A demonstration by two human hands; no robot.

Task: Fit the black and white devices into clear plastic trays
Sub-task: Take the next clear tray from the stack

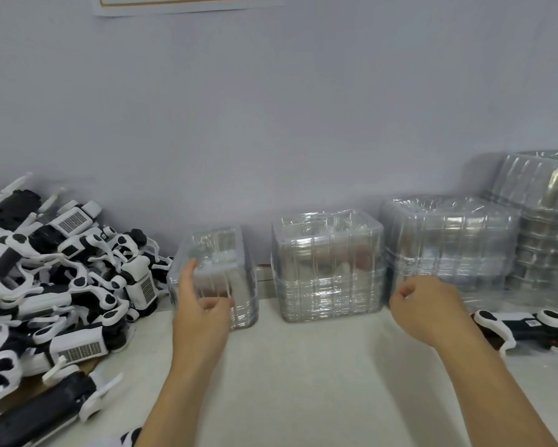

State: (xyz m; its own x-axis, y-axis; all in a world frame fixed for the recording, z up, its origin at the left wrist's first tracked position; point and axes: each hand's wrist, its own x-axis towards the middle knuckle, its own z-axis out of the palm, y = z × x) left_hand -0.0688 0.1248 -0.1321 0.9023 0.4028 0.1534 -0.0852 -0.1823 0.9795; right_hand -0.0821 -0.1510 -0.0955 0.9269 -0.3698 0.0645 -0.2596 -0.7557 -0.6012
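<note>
My left hand (200,304) grips a clear tray (216,269) at its near side, thumb and fingers clamped on the wall. My right hand (429,311) hangs above the table (303,366), fingers loosely curled, holding nothing. The pile of devices (61,285) lies at left; one device (526,329) lies at right, near the tray stacks (329,269).
</note>
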